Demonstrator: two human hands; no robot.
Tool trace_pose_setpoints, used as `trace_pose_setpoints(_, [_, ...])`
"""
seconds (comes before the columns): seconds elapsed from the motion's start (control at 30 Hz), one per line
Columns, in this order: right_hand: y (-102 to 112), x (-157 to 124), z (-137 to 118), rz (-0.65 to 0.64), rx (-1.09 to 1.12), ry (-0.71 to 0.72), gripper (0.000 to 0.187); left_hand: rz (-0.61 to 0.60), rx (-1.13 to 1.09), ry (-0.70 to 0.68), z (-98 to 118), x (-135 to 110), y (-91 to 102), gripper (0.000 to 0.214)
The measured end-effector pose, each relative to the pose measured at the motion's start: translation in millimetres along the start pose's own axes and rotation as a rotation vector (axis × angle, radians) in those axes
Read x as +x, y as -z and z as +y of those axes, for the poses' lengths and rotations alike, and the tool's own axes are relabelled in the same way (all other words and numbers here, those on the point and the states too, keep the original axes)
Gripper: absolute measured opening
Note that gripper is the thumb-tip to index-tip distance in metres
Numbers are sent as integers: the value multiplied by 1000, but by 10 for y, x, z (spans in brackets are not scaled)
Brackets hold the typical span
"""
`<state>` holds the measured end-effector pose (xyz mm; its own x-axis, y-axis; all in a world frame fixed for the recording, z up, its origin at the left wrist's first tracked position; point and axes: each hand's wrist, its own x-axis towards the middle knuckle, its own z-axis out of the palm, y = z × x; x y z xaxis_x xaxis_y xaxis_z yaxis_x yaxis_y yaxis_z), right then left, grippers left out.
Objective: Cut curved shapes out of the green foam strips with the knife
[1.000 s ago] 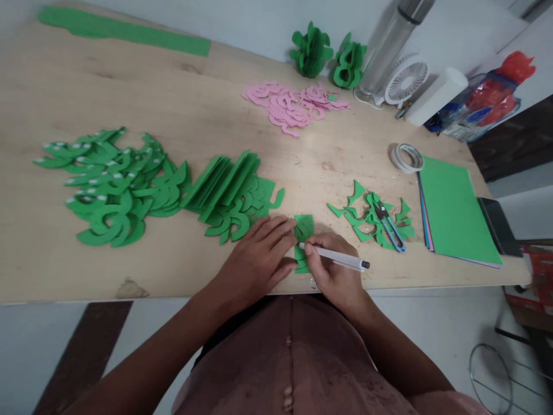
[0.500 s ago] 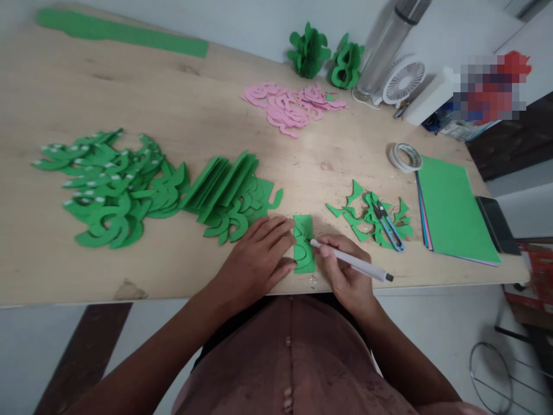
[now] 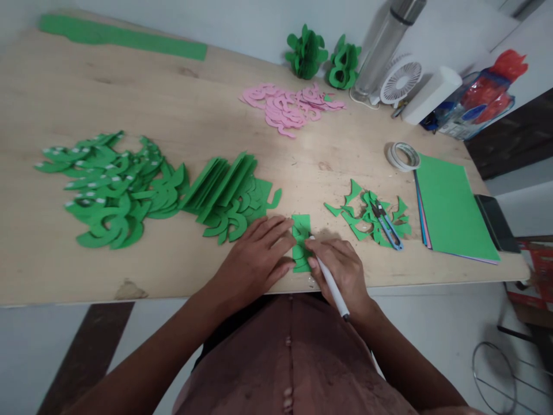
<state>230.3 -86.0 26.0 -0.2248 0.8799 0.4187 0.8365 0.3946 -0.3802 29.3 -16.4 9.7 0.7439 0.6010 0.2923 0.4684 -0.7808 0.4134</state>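
Note:
A small green paper rectangle (image 3: pixel 301 224) lies near the table's front edge with a green cut-out shape on top of it. My left hand (image 3: pixel 254 259) rests flat on the table, fingers stretched out and pressing on the paper's left side. My right hand (image 3: pixel 341 271) is closed around a white pen (image 3: pixel 330 281), whose tip touches the paper near its middle. The pen's far end points back toward me.
Green cut-out shapes (image 3: pixel 112 184) and a folded green stack (image 3: pixel 224 184) lie to the left. Green scraps with small blue snips (image 3: pixel 386 225) sit to the right, beside coloured paper sheets (image 3: pixel 453 207) and a tape roll (image 3: pixel 404 155). Pink cut-outs (image 3: pixel 289 106), a fan (image 3: pixel 400 78) and a bottle stand behind.
My right hand has swung the pen from lying sideways to pointing toward me, and its tip has moved up along the green paper. My left hand has stayed in place.

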Motion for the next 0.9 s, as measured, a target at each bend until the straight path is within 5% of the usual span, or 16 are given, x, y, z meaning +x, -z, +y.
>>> trace_pose_setpoints(0.3, [21,21,4,11,31,-2,21,-2,4,-12,10,13,6,23])
trace_pose_setpoints(0.57, [92,20,-3,87,434,-227,19,1,-3,-3,2,8,0,23])
trace_pose_setpoints(0.9, [10,35,2,49,485,-388,9,-3,0,-8,-4,4,-2,24])
